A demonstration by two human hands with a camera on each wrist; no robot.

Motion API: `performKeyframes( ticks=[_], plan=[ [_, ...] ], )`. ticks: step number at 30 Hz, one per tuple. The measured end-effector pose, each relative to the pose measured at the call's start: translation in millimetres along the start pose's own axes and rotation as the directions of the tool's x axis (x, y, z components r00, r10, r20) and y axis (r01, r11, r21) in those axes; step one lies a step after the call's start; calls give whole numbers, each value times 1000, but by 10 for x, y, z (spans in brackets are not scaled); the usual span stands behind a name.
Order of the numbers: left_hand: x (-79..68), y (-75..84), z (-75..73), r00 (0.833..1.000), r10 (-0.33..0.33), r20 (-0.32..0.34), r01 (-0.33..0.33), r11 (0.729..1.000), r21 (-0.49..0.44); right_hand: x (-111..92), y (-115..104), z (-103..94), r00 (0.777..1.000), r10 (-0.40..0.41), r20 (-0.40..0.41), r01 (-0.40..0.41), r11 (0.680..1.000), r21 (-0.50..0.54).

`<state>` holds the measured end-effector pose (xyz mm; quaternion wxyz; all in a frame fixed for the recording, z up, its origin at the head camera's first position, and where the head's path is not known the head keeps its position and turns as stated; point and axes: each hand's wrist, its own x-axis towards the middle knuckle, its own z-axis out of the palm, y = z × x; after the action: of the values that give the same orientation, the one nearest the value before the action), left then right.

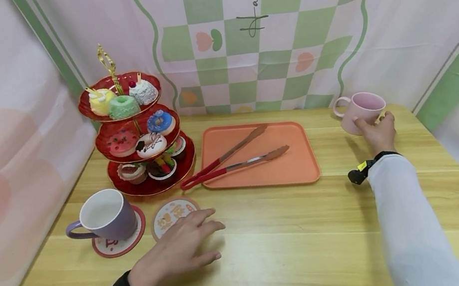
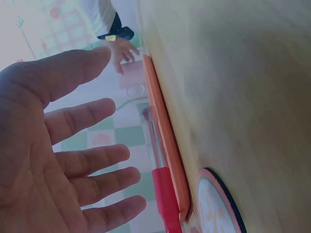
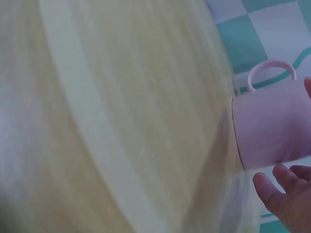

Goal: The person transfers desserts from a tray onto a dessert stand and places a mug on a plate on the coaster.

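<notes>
At the table's far right, a pink mug [image 1: 357, 116] stands upright with its handle pointing left. My right hand [image 1: 378, 132] grips it from the near right side, thumb on the near wall and fingers around the right side; in the right wrist view, the lowest fingers [image 3: 265, 187] are spread beside the mug [image 3: 272, 126]. My left hand [image 1: 179, 250] holds nothing and hovers with fingers apart, partly in front of a round coaster [image 1: 169, 216]. A purple mug [image 1: 112, 220] with a white inside rests on another coaster [image 1: 140, 223], left of that hand.
A three-tier red stand [image 1: 188, 167] with cakes, doughnuts and cupcakes stands at the back left. Red-handled tongs [image 1: 227, 168] lie spread on an orange tray [image 1: 301, 161] in the middle, their handle end past its left edge. Patterned cloth [image 1: 209, 20] hangs behind the table.
</notes>
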<state>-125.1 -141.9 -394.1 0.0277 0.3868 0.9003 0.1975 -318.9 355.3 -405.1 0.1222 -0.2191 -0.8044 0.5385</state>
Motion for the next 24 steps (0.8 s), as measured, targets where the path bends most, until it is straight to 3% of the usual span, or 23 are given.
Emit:
performKeyframes(
  ticks=[6,14,21,24],
  plan=[
    [-1,-4,12,1000,2,1,-2,1000,-6,17,-47,71,998,-32,-53,31,999,-22],
    [-18,-8,43,1000,7,-13,-7,1000,-21,64,-32,87,997,-41,-60,29,980,-195],
    [-16,-11,38,1000,12,-11,-12,1000,-16,111,-51,171,992,-26,-126,22,999,-37],
    [-17,-11,28,1000,17,-13,-17,1000,1,113,-78,197,983,-11,-182,2,999,-49]
  ],
)
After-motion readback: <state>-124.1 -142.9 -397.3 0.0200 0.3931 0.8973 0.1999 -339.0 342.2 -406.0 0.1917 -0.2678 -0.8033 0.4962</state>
